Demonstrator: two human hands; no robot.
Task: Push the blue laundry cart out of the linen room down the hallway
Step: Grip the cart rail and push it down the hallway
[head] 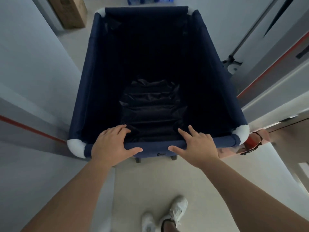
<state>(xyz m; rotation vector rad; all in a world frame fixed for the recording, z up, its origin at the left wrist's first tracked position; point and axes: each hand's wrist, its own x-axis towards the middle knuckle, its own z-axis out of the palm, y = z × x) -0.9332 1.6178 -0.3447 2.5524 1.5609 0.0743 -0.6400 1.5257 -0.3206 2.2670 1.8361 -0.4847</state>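
Two white sneakers [168, 216] are seen nearest the lens at 6 o'clock, on a pale floor [150, 181]; bare forearms run up from both lower corners.

Left hand [110, 144]: laid over the near rail of the blue laundry cart [93, 81], fingers draped inside the rim, thumb stretched along the rail's outer face. The rail is clasped loosely, not fist-tight.

Right hand [199, 146]: set on the same rail toward 3 o'clock, fingers spread and partly lifted, index raised, thumb lying along the outer face. The palm is pressed on the rail; a full wrap is not made.

Cart: centred in view, long axis running 6 to 12 o'clock, far end pointed at 12. White corner fittings [76, 146] are seen at all four corners. The interior is very dark; only a creased black liner [150, 111] on the bottom can be made out. Wheels are mostly hidden beneath the near edge.

Surroundings: pale walls close at 9 and 3 o'clock. A cardboard box [70, 12] stands at 11 o'clock, cut off by the frame. A metal pole [250, 29] leans at 2 o'clock. Blue items at 12 o'clock are cropped and not identifiable.
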